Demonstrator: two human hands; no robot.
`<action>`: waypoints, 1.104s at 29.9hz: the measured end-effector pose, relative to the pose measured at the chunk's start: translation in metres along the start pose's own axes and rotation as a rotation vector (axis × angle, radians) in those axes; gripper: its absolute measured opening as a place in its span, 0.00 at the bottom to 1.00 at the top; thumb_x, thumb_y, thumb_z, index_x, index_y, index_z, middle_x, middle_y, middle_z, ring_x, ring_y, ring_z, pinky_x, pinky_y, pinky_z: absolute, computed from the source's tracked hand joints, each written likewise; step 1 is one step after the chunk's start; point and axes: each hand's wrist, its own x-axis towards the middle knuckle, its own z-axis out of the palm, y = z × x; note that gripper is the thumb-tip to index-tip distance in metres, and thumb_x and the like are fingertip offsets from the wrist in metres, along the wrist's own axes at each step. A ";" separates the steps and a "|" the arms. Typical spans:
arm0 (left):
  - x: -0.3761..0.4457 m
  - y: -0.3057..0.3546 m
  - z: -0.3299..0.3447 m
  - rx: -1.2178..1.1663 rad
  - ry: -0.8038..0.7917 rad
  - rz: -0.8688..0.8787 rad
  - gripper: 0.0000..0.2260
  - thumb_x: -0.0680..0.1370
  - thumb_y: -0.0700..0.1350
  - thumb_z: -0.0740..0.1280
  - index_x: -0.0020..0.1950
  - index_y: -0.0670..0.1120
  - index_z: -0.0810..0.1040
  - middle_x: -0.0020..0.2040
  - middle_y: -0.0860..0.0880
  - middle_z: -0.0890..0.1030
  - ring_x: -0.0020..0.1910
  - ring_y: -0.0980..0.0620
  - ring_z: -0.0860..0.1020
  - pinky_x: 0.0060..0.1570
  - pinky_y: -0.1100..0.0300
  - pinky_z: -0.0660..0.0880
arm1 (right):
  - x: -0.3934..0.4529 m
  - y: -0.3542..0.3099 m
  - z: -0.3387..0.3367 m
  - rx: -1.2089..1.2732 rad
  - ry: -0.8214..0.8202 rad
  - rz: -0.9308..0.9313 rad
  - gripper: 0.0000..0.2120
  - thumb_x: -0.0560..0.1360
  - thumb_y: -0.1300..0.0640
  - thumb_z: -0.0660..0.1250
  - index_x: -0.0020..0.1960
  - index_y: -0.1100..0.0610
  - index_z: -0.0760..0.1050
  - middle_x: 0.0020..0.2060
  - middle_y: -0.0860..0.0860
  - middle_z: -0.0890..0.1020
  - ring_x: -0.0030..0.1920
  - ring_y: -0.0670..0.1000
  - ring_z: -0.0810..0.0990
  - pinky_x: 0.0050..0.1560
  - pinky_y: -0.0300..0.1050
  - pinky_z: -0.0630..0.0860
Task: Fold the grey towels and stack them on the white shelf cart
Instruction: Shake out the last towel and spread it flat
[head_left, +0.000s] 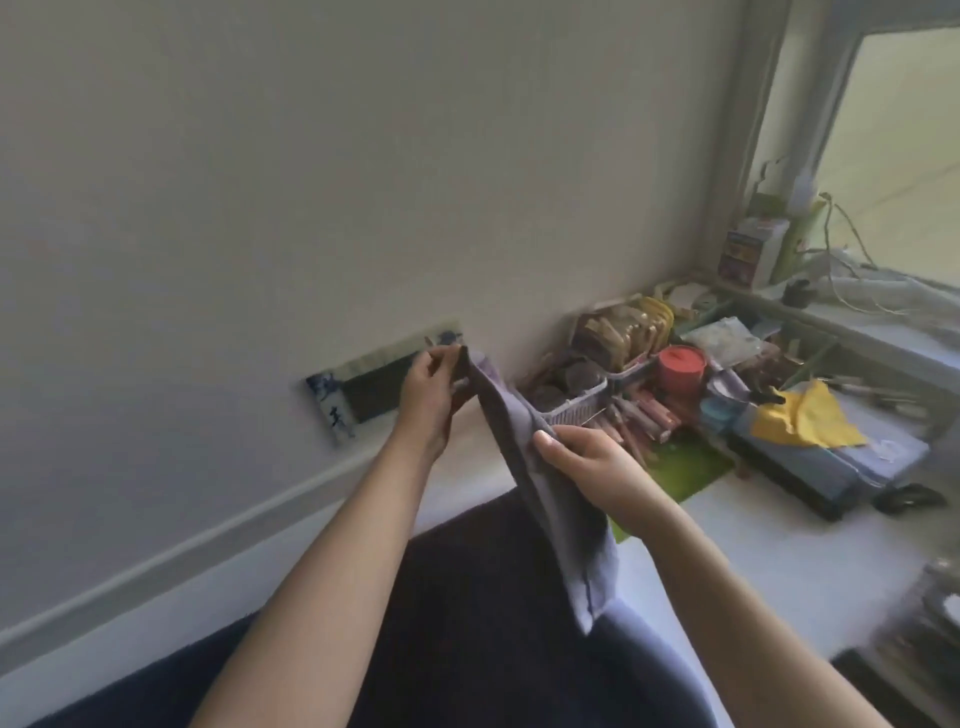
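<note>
Filling the upper left of the frame, a plain pale wall (260, 156) backs the scene, with a dark cloth surface (467, 623) spread across the bottom centre and a white table (769, 561) running along the right. At centre frame, a grey towel (540, 483) hangs in the air as a narrow band, its long axis slanting from upper left down to lower right; its upper end points toward the wall and its loose lower corner hangs just above the dark cloth. The left hand (431, 395) pinches the towel's top end between curled fingers and thumb, while the right hand (587, 462) grips its right edge about midway down, thumb laid over the fabric. Both forearms reach in from the bottom edge. At right, a window (893, 156) lights a cluttered tabletop: a yellow cloth (805, 421) lies on a blue box, a green mat (685, 467) sits behind the right hand, and a red lidded jar (681, 368) stands beside a small basket. A blue-and-white framed panel (358, 389) leans against the wall behind the left hand.
</note>
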 end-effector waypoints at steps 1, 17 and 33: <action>-0.014 0.010 -0.039 -0.013 0.041 0.011 0.06 0.81 0.42 0.60 0.44 0.44 0.73 0.40 0.47 0.78 0.38 0.53 0.78 0.35 0.63 0.77 | 0.001 -0.012 0.033 0.026 -0.079 -0.021 0.27 0.74 0.40 0.62 0.46 0.66 0.74 0.36 0.50 0.72 0.38 0.47 0.70 0.41 0.44 0.67; -0.181 0.045 -0.418 -0.059 0.342 -0.074 0.12 0.77 0.48 0.62 0.50 0.41 0.79 0.48 0.42 0.81 0.48 0.46 0.79 0.51 0.54 0.74 | -0.072 -0.096 0.371 -0.055 -0.585 -0.081 0.24 0.76 0.42 0.61 0.38 0.63 0.69 0.32 0.52 0.70 0.34 0.48 0.68 0.39 0.45 0.65; -0.252 -0.081 -0.599 0.461 0.683 -0.476 0.05 0.75 0.35 0.68 0.48 0.43 0.75 0.47 0.46 0.78 0.50 0.48 0.76 0.49 0.61 0.68 | -0.097 -0.022 0.578 -0.408 -1.168 0.322 0.13 0.80 0.53 0.56 0.45 0.58 0.75 0.39 0.55 0.81 0.39 0.53 0.82 0.37 0.39 0.80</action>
